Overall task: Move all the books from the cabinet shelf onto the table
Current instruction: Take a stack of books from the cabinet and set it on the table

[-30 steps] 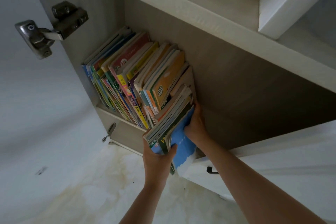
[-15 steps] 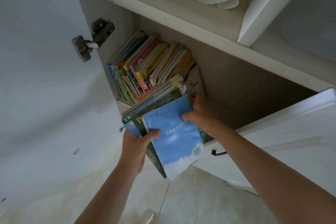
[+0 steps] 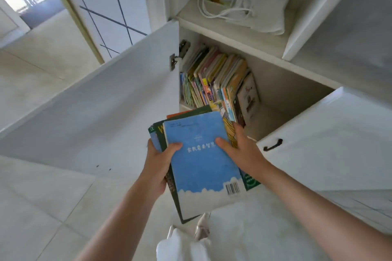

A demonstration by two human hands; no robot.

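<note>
**Two-handed carry of a book bundle clear of the cabinet shelf**

The left hand [image 3: 158, 162] grips the near left edge of a bundle of books [image 3: 203, 161], thumb laid across the blue top cover and fingers curled beneath, so that the weight rests on the fingers while the thumb clamps the layers together. The right hand [image 3: 244, 150] grips the opposite edge, thumb on the blue cover and fingers running along the right side over a yellow cover; judged from this pose, it squares the stack and stops the thinner volumes from sliding out sideways. The bundle is fanned: green and orange covers show past the blue one at the far left corner, and a green cover juts out at the near right. This suggests loose, slippery paperbacks that need pressure from both sides.

The bundle is held flat, in front of and below the cabinet shelf [image 3: 263, 118], touching nothing but the hands. The remaining books [image 3: 214, 82] stand on the shelf, packed against the left wall and leaning; the outermost leans on its neighbours. Both cabinet doors, the left door [image 3: 106, 95] and the right door [image 3: 331, 137], stand open, leaving the passage free.

The table is not in view. The task appears partly done: one load is out, most books are still shelved.
</note>
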